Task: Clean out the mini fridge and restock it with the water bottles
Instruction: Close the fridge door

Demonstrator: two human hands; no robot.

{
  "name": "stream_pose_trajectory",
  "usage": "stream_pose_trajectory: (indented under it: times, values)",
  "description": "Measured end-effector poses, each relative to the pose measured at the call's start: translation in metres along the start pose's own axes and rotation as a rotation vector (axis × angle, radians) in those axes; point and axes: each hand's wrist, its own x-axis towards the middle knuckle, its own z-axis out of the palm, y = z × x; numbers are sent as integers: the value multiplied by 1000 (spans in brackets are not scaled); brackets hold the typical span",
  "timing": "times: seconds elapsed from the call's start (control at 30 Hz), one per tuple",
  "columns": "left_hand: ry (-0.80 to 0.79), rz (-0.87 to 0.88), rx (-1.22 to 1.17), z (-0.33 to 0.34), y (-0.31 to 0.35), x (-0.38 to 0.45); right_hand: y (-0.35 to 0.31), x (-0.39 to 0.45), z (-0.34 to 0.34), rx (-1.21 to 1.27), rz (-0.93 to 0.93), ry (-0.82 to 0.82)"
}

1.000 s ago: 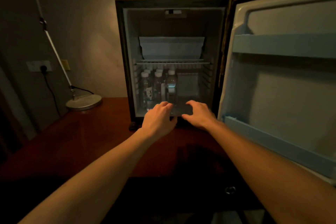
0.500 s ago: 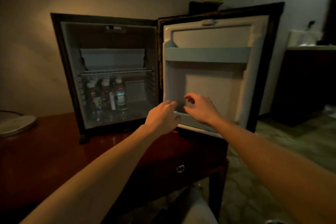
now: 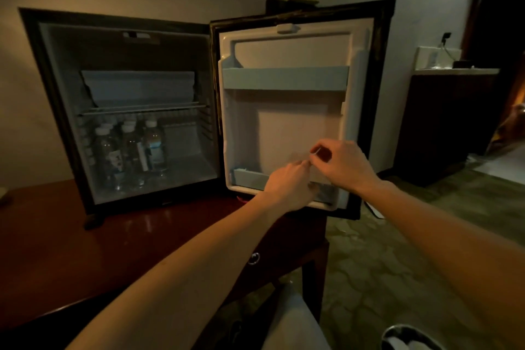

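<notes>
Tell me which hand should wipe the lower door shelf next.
Left, probably. The left hand sits right in front of the lower door shelf, while the right hand is raised above it, fingers pinched near the door panel. What they pinch is too faint to tell.

The labels on the water bottles are too blurred to read.

Your mini fridge is black outside and pale grey inside, and its door is white with light blue shelves. The water bottles are clear with white caps. Your table is shiny red-brown, and the floor has a green blotchy pattern.
</notes>
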Motion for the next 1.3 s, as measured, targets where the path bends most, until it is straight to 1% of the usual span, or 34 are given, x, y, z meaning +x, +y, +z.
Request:
stream_pose_trajectory:
  times: [0.03, 0.1, 0.17, 0.2, 0.3, 0.37, 0.43, 0.5, 0.57, 0.67, 0.73, 0.83, 0.93, 1.03, 1.1, 1.2, 1.3]
  values:
    - [-22, -29, -6, 6, 1, 4, 6, -4, 0, -10, -13, 22]
    - [-120, -44, -34, 16, 1, 8, 19, -15, 0, -21, -32, 44]
    - [-212, 12, -73, 26, 3, 7, 31, -26, -1, -43, -40, 36]
    - [-215, 52, -77, 30, 5, 5, 38, -32, -1, -57, -46, 34]
    - [-137, 103, 1, 34, 8, 0, 51, -48, -5, -104, -97, 94]
    - [-129, 106, 97, 30, 8, -5, 57, -57, -10, -120, -140, 163]
    - [-133, 112, 143, 25, 5, -13, 62, -64, -14, -134, -194, 197]
    - [-95, 105, 116, 18, -1, -25, 63, -69, -16, -174, -270, 245]
    - [-50, 56, 48, 7, -9, -38, 55, -70, -13, -212, -375, 332]
    - [13, 24, -16, -16, -21, -65, 27, -71, -1, -205, -573, 414]
    - [27, 16, -62, -33, -31, -86, 4, -76, 11, -197, -656, 433]
    - [70, -18, -149, -57, -54, -117, -32, -84, 30, -183, -770, 419]
    - [144, -77, -196, -76, -82, -147, -82, -85, 49, -113, -936, 399]
    - [270, -199, -285, -95, -109, -177, -135, -79, 73, 1, -1075, 393]
    - [322, -283, -338, -107, -132, -196, -163, -73, 89, 60, -1135, 323]
    - [378, -417, -438, -124, -162, -223, -189, -64, 113, 123, -1155, 186]
    - [465, -543, -560, -137, -180, -244, -200, -53, 134, 155, -1035, 53]
